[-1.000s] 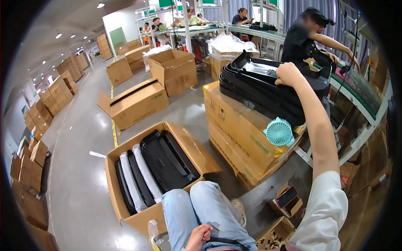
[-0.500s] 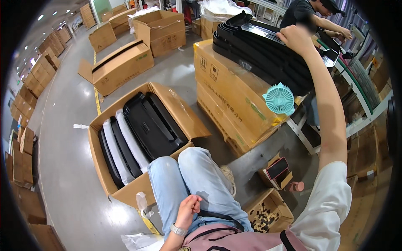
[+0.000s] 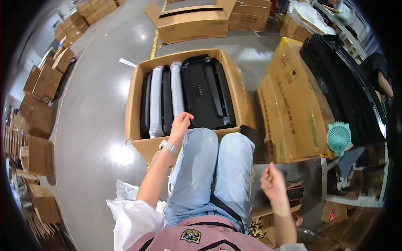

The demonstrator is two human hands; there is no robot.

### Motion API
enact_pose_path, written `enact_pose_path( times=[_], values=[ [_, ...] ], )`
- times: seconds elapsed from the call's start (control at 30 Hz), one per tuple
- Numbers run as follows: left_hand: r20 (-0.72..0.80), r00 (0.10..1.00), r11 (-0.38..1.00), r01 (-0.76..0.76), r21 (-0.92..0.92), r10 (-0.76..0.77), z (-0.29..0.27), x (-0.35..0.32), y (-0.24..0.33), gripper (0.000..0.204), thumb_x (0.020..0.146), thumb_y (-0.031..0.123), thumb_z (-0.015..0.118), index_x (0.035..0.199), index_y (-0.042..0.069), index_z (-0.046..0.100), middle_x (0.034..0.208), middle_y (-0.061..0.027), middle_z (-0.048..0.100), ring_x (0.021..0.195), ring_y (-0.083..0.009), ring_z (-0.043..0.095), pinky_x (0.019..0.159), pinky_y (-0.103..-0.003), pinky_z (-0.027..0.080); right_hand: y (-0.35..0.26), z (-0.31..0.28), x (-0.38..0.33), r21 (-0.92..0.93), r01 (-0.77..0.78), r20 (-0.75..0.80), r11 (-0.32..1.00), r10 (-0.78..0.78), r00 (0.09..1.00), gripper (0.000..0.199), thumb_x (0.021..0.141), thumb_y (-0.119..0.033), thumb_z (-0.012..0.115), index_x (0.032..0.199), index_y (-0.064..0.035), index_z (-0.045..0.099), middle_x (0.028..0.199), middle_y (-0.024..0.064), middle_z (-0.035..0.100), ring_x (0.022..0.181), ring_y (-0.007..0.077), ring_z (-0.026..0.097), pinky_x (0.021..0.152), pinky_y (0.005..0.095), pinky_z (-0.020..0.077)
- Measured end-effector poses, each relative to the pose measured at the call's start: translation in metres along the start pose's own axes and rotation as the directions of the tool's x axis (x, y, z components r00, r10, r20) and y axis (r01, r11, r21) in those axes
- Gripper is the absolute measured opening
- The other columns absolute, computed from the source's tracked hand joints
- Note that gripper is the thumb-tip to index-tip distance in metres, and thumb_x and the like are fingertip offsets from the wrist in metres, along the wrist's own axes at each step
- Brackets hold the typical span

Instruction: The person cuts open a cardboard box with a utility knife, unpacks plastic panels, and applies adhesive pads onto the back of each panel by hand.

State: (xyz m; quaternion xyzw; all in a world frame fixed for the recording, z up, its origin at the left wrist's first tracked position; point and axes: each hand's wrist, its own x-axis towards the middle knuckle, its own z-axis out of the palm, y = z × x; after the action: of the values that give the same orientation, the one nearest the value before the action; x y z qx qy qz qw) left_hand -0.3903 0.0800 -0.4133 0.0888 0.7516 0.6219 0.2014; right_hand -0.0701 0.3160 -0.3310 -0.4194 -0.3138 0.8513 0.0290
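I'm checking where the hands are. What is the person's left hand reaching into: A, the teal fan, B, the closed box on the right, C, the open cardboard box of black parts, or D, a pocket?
C: the left hand rests at the near edge of the open cardboard box, on the black parts.

A large sealed cardboard box [image 3: 293, 104] stands on the grey floor [image 3: 96, 108], with a small teal fan [image 3: 338, 137] at its lower corner. Stacked brown cartons [image 3: 37, 104] line the left wall, and a long open carton [image 3: 194, 23] lies farther back.
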Motion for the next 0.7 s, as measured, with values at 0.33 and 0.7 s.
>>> enact_pose_path(
  times=[0.33,0.7],
  values=[
    [-0.194,0.950,0.661,0.310,0.684,-0.245,0.018,0.107,-0.074,0.053,0.081,0.042,0.049,0.103,-0.004,0.063,0.111,-0.0272,0.058,0.107,-0.0404,0.055,0.092,-0.045,0.044,0.059,0.007,-0.010,0.164,-0.004,0.013,0.987,0.002,1.000,0.010,0.088,-0.014,0.045,0.094,-0.0079,0.051,0.069,0.0022,0.048,0.047,0.0095,0.036,0.042,0.0244,0.0296],
    [-0.085,0.989,0.744,-0.034,0.668,0.122,-0.035,0.091,0.036,0.034,0.073,0.022,0.054,0.080,-0.009,0.063,0.077,-0.0306,0.061,0.079,-0.0454,0.060,0.074,-0.047,0.047,0.061,0.114,0.017,-0.540,0.753,0.498,0.376,-0.578,0.646,0.019,0.086,-0.005,0.053,0.104,-0.0022,0.056,0.067,0.0020,0.054,0.050,0.0085,0.046,0.044,0.0236,0.0358]
  ],
)
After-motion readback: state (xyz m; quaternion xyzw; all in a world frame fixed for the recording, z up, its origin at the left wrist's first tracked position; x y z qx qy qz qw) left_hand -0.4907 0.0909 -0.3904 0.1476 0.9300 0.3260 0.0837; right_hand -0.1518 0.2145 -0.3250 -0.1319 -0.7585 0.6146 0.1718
